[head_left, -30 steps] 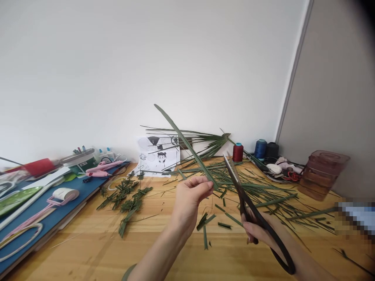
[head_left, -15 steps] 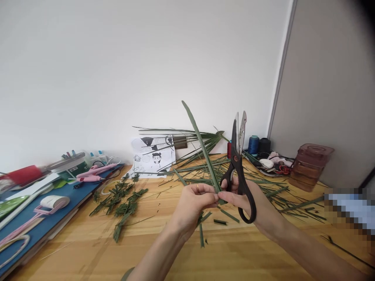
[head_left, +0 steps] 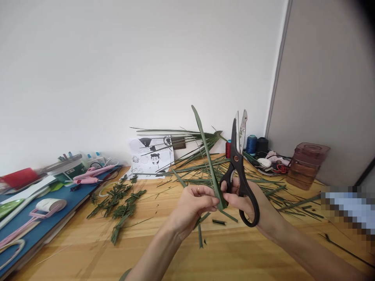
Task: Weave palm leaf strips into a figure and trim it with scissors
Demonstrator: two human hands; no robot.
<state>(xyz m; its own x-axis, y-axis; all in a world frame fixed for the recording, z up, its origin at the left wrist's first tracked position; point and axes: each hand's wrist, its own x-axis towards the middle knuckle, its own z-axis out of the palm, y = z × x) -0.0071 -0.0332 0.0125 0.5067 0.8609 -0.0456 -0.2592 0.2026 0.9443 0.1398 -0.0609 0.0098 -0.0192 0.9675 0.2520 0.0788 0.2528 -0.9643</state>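
A long green leaf strip (head_left: 208,156) stands up between my hands, its tip pointing to the upper left. My left hand (head_left: 195,203) pinches it near the lower end with thumb and fingers. Black-handled scissors (head_left: 240,171) hang on the fingers of my right hand (head_left: 244,201), blades pointing up and slightly apart. The right thumb and fingertips are close to the strip's lower end; whether they press on it I cannot tell. Beneath my hands lie short cut leaf pieces (head_left: 219,222).
Woven leaf pieces (head_left: 127,208) lie left of my hands. Behind are a fan palm leaf (head_left: 202,142), printed drawings (head_left: 152,160) and loose strips (head_left: 281,191). Thread spools (head_left: 252,145) and a pinkish container (head_left: 307,166) stand right. A blue mat (head_left: 58,212) holds pink glue guns (head_left: 93,173).
The leaf strip has become more upright, and its tip has shifted right and slightly down. My right fingertips have drawn a little away from my left, showing more of the strip's lower end.
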